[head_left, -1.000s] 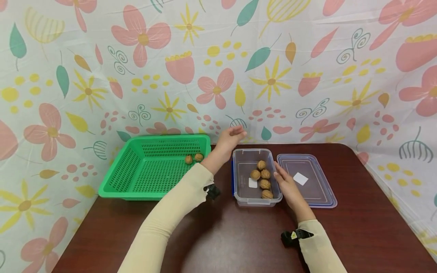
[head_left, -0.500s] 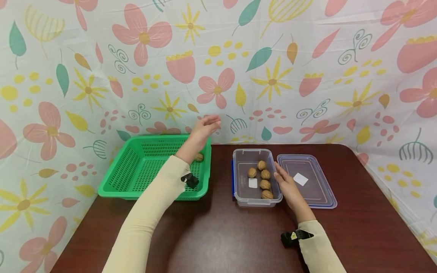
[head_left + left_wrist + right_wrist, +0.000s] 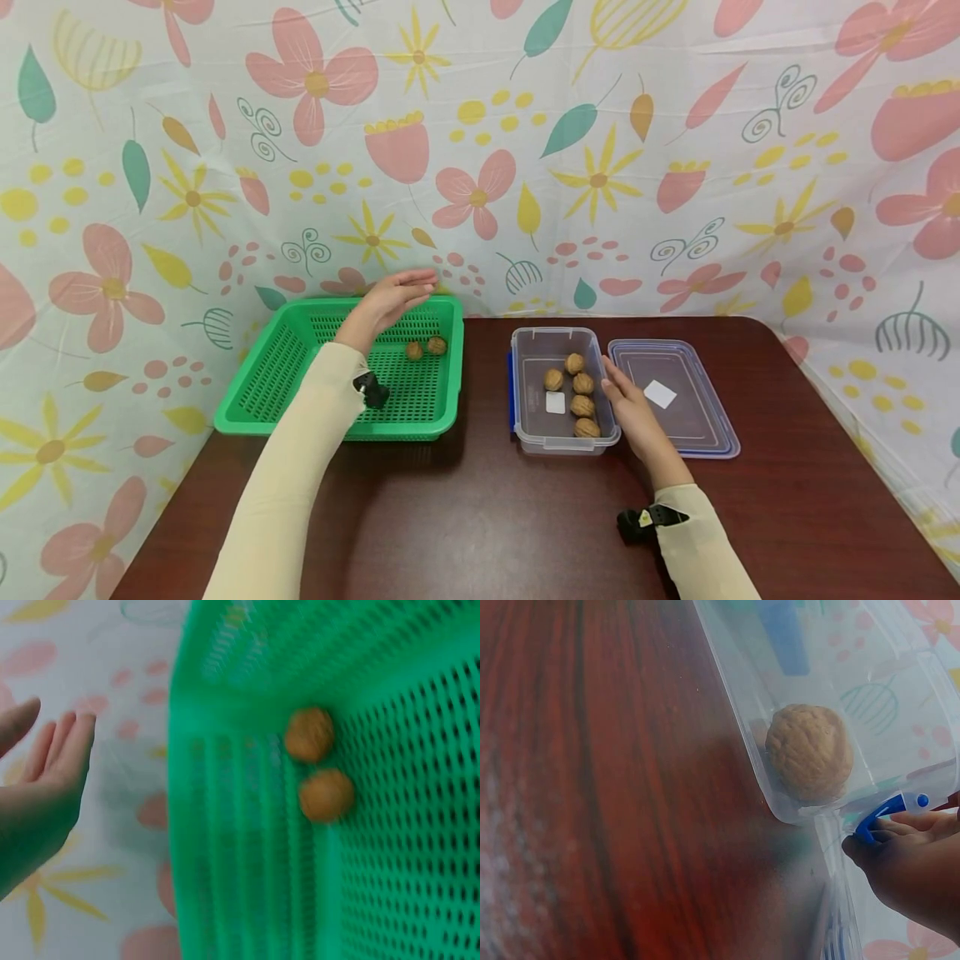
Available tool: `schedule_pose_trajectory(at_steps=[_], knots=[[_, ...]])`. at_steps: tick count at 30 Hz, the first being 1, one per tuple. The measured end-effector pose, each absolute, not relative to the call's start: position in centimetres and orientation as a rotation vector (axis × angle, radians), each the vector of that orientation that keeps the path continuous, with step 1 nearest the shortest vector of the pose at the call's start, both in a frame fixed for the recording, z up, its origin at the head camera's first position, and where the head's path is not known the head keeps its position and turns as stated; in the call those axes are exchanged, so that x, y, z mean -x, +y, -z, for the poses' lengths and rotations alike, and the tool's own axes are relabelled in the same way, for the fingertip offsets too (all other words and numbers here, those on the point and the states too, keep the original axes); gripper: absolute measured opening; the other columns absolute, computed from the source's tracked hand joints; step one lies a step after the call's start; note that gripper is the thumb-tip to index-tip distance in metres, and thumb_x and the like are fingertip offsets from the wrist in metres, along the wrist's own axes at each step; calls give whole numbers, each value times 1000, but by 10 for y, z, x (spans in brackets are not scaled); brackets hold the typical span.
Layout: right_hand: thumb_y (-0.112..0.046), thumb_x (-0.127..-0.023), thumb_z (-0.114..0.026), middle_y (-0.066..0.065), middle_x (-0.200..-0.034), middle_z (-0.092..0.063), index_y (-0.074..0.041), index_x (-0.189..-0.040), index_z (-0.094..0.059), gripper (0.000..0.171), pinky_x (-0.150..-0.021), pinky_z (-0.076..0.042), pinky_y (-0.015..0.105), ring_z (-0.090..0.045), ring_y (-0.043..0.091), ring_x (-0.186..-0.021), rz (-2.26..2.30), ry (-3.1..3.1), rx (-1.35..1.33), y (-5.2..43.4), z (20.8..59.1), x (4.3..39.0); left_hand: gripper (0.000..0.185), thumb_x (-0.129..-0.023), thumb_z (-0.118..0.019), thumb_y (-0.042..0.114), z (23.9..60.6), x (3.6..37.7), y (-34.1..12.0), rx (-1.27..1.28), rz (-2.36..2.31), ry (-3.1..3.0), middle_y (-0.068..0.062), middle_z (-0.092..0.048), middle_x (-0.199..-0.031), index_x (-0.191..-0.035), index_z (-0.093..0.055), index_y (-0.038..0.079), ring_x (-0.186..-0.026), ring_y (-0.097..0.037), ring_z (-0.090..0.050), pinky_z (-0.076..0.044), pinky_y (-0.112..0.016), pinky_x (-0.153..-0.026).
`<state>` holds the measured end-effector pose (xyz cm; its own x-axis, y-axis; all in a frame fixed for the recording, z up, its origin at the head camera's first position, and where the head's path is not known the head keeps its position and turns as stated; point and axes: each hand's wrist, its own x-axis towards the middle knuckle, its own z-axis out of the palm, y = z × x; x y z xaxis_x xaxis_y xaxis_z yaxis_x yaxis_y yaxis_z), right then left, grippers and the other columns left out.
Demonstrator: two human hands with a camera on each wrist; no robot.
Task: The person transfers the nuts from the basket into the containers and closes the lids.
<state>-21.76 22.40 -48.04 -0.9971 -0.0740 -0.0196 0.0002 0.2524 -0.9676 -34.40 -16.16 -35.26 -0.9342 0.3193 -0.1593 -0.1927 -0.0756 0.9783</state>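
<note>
My left hand (image 3: 393,298) hovers over the back of the green plastic basket (image 3: 247,408), fingers extended and nothing in them. Two walnuts lie together inside it: one walnut (image 3: 437,345) by the right wall and another walnut (image 3: 414,351) beside it. In the left wrist view the hand (image 3: 49,780) is outside the basket rim, apart from both nuts. My right hand (image 3: 632,412) rests against the right side of a clear plastic box (image 3: 566,442), near its blue latch (image 3: 881,817). Several walnuts (image 3: 582,383) sit in that box, mostly along its right side.
A clear lid (image 3: 701,425) with a white label lies on the brown table (image 3: 487,517), right of the box and partly behind the right hand. A floral cloth (image 3: 480,192) hangs behind the table. Bare table separates the basket from the box.
My left hand has swung left from beside the box to above the basket. One walnut in the box has shifted slightly left. The right hand has stayed put.
</note>
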Motion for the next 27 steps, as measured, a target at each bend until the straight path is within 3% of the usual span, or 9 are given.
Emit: schedule_pose_trajectory(at_steps=[10,16,27], knots=[[-19,-107,-34,19,-159,-8,-9,-155,-14,53,-116,-9,56,-6,38,-145,1862,2428,62,224,478,215,53,-100,-49,0,383,346,-201,-90,-1833,1922,-19,-30,-153,-149,-29,-2,-141,-29,-29,-29,-36,-114],[-17,-107,-34,18,-159,-7,-10,-155,-15,53,-116,-9,55,-5,37,-145,1864,2428,68,223,477,215,54,-100,-51,5,400,346,-218,-67,-1647,2045,-19,-28,-154,-149,-30,-1,-143,-31,-25,-23,-43,-116],[-16,-107,-33,17,-159,-7,-11,-155,-14,53,-116,-8,56,-3,37,-145,1854,2425,51,223,477,216,49,-100,-51,7,422,351,-223,-105,-1353,2209,-19,-33,-151,-147,-37,2,-139,-33,-33,-30,-43,-113]])
